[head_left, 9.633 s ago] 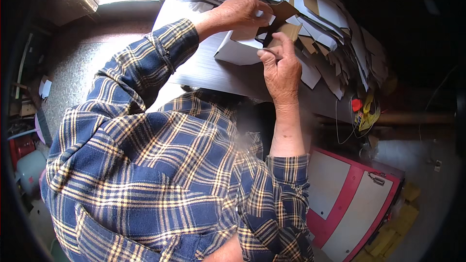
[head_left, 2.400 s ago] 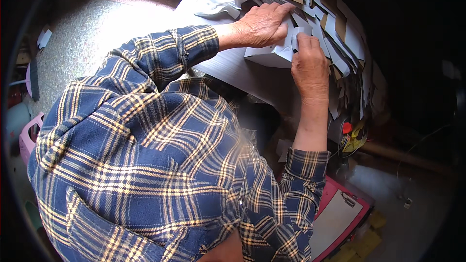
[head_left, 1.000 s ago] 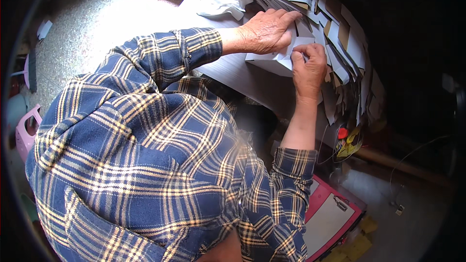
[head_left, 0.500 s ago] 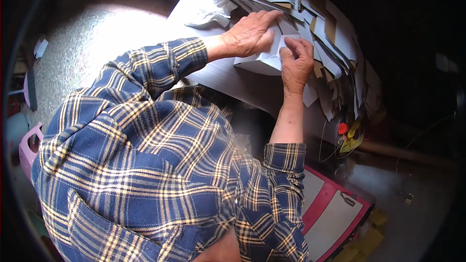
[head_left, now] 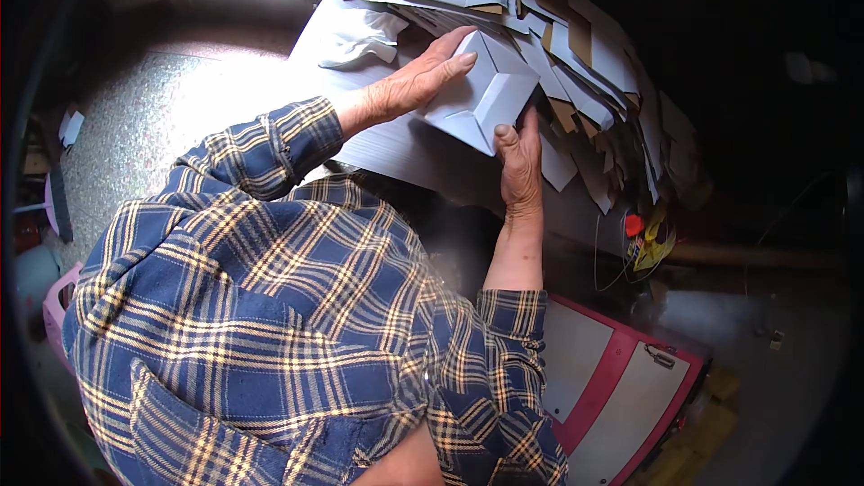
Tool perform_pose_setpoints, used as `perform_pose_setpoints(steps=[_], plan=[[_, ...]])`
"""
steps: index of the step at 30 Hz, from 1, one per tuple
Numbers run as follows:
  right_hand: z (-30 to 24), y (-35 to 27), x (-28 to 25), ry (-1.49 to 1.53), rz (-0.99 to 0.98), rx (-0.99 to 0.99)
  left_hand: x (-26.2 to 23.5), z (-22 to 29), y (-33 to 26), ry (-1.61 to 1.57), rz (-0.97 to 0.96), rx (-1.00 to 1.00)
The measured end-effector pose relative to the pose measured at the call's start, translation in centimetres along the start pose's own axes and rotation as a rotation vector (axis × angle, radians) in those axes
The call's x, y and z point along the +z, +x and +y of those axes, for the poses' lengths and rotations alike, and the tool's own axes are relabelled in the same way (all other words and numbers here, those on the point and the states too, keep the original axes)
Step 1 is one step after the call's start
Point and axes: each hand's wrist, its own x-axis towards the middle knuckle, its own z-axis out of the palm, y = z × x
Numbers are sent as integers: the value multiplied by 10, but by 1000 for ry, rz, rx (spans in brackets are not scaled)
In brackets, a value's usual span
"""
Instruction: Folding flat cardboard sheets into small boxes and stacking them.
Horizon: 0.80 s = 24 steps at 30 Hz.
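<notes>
A white cardboard box (head_left: 513, 94) is between my two hands above the table, its folded flaps lying closed across the face turned up. My left hand (head_left: 416, 81) grips its far left side, with the thumb resting on the upper face. At the near right corner, my right hand (head_left: 520, 165) holds the box with its thumb on the edge and the fingers along the side. The undersides of the box and some fingertips are hidden.
Flat white and brown cardboard pieces (head_left: 585, 45) lie in a big overlapping pile along the table's far and right side. A crumpled white bag (head_left: 360, 36) is at the table's (head_left: 382, 155) left. Below right stands a pink-and-white cabinet (head_left: 621, 387); yellow and red items (head_left: 650, 238) hang beside the table.
The flaps on the box have gone from partly raised to folded flat. My hands have moved from the top to the box's sides, and the box is turned and tilted.
</notes>
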Motion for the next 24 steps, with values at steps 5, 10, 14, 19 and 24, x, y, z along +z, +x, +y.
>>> perform_pose_setpoints(steps=[5,10,14,19,24], plan=[[-6,-16,5,-126,135,-179,12,15,-2,91,-74,229],[-17,-21,19,-459,372,-542,17,36,-21,356,-88,687],[4,-31,25,-677,479,-711,23,52,-26,-214,69,444],[18,-24,11,-1123,412,-998,11,37,-12,-608,-102,-9],[56,-29,24,-1104,276,-984,-8,-10,2,-373,25,103]])
